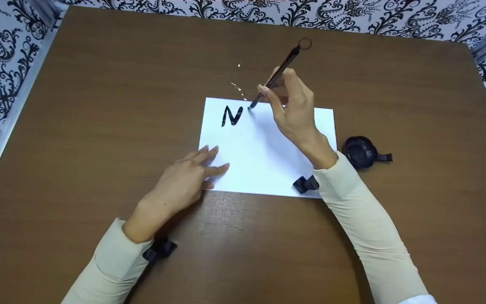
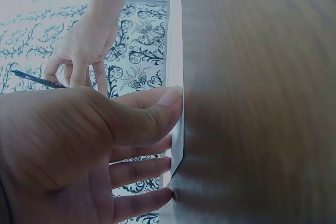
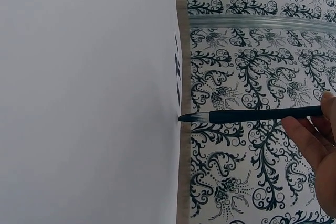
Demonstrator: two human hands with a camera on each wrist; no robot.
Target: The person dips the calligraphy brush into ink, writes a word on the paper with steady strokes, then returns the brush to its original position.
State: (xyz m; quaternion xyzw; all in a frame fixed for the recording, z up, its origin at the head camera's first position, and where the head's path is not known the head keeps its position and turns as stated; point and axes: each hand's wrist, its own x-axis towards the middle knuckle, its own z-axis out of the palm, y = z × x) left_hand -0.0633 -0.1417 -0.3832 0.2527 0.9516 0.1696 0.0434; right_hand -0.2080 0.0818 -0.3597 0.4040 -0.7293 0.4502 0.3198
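A white sheet of paper point(image 1: 251, 156) lies on the brown table, with a black painted letter N point(image 1: 232, 116) near its upper left corner. My right hand point(image 1: 295, 107) pinches a dark paintbrush point(image 1: 283, 67) with a ring at its top end. In the right wrist view the dark tip of the paintbrush point(image 3: 226, 116) meets the paper's surface, just right of the letter in the head view. Spread over the sheet's lower left edge, my left hand point(image 1: 184, 177) rests with straight fingers; its thumb point(image 2: 170, 97) shows at the paper edge in the left wrist view.
A small black dish point(image 1: 360, 152) with a short handle stands right of the paper, near the right forearm. Small light specks point(image 1: 238, 86) mark the table point(image 1: 120, 105) above the sheet. Black-and-white patterned cloth point(image 1: 243, 12) lies beyond the table's edges.
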